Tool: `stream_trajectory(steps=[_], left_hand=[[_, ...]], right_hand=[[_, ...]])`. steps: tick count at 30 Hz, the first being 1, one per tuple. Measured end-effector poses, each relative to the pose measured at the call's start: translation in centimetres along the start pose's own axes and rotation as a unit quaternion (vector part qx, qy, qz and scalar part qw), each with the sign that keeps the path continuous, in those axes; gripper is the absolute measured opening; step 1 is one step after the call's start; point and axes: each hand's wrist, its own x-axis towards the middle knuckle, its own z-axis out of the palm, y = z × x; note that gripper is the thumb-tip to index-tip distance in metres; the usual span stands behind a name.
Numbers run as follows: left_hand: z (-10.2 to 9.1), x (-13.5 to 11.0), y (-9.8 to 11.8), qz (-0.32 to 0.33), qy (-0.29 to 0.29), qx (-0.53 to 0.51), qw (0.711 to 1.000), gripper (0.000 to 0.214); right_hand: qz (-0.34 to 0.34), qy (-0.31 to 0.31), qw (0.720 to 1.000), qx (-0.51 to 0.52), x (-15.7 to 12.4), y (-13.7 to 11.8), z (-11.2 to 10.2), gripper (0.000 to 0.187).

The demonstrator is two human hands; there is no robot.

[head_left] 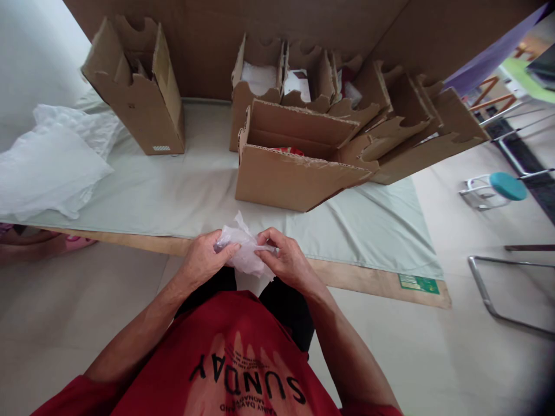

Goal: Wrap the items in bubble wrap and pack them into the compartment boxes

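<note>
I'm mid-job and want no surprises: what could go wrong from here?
The thin, crumpled plastic between the left grip and right grip might tear if tugged hard. Held near the front edge of the pale cloth, it could also slip and drop to the floor.

Single head cam, fwd/down, abv shirt (225, 341), near L hand (206, 259) & R hand (287, 260), boxes (281, 182) beyond.

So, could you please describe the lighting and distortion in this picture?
Head view: diffuse light, bright on the pale wall, shadowed inside the cardboard boxes; head view: teal stool slanted near the right edge, lower-right corner dark; head view: translucent plastic low in contrast.
</note>
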Motion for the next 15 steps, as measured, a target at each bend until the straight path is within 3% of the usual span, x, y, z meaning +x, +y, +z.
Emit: stream_trajectory(steps=[7, 15], left_hand=[[0.2, -0.1, -0.2, 0.003, -0.004, -0.001, 1.000, 0.033], [0.7, -0.3, 0.2, 0.039, 0.019, 0.047, 0.998, 0.024]], right_hand=[[-0.006, -0.015, 1.000, 0.024, -0.1, -0.3, -0.3, 0.007], [0.020, 0.028, 0.999, -0.039, -1.2, -0.3, 0.8, 0.055]])
